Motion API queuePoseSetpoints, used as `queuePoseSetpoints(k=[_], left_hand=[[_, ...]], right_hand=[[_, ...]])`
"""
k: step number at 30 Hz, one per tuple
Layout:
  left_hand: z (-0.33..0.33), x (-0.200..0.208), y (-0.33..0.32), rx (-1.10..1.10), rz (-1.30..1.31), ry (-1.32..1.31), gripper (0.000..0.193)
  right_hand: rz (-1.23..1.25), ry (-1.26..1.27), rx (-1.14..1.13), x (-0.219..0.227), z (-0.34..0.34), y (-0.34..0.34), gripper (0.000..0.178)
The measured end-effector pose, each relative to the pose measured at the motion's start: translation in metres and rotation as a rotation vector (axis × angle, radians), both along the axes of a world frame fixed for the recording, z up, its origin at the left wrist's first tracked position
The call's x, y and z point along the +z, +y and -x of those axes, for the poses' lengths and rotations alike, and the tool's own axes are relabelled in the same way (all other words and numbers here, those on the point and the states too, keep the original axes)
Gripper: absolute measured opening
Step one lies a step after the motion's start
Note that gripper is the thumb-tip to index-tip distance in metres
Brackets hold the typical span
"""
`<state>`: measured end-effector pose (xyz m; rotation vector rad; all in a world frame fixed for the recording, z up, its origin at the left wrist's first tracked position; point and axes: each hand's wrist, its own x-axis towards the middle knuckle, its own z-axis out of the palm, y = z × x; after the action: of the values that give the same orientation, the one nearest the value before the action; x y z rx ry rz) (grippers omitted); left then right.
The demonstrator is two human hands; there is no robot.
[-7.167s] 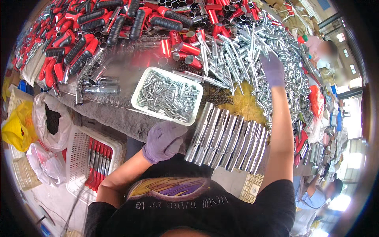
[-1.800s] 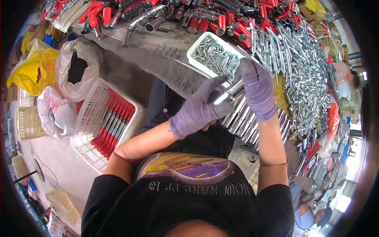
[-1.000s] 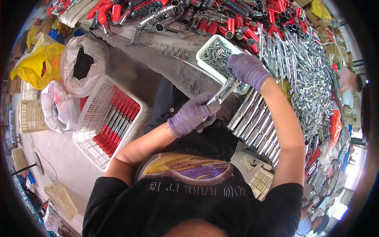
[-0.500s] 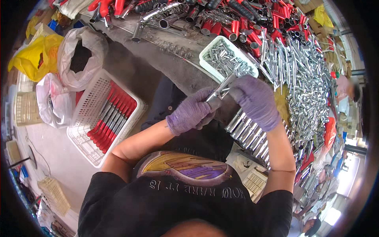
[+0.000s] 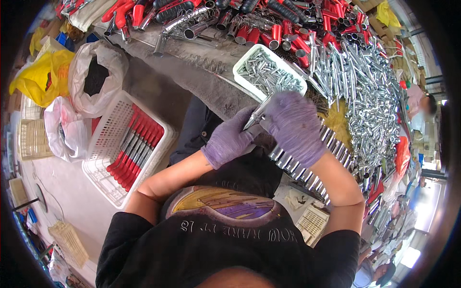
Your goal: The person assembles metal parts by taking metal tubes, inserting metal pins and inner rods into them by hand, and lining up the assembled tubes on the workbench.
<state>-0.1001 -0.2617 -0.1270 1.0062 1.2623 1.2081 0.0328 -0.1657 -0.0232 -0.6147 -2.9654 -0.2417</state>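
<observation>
Left hand (image 5: 229, 141): grip closed round the lower end of a shiny metal tube (image 5: 258, 115). Right hand (image 5: 295, 127) is at the tube's upper part, back of the hand to camera, a bit blurred; fingertips hidden, so can't tell whether that grip is closed or holding a small part. Tube sits tilted between the hands, just in front of the white tray (image 5: 246, 85) of short metal pins (image 5: 269, 69) at the worktop (image 5: 206, 84) edge. Left looks like the steadying hand, leaving the right free for fine work; tilt probably gives it access to the upper end. Tray likely parked there for short reach. Chrome tubes (image 5: 293, 169) lie side by side below the right hand, presumably for easy one-by-one pickup. Loose metal parts (image 5: 370, 105) are heaped farther right, within that arm's reach by the look of it.
</observation>
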Motion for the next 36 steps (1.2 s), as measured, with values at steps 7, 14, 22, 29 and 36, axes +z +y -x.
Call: queuePoseSetpoints(k=[7,14,22,29,36], left_hand=[[0.013,0.018,0.013,-0.118,-0.361,0.492,0.056],[-0.002,0.027,0.037,-0.119,-0.545,0.118,0.044],[-0.025,0.01,0.016,0.018,-0.412,0.436,0.034],[-0.042,0.019,0.023,-0.13,-0.301,0.248,0.035],[-0.084,-0.004,0.012,-0.276,-0.371,-0.022,0.057]], right_hand=[[0.49,-0.061,-0.111,0.028,-0.013,0.015,0.035],[0.825,0.564,-0.116,0.045,-0.025,0.008,0.028],[1.043,0.917,-0.463,-0.026,-0.03,-0.035,0.051],[0.82,1.196,-0.409,-0.034,-0.05,-0.032,0.047],[1.443,1.708,-0.371,-0.008,-0.064,-0.035,0.032]])
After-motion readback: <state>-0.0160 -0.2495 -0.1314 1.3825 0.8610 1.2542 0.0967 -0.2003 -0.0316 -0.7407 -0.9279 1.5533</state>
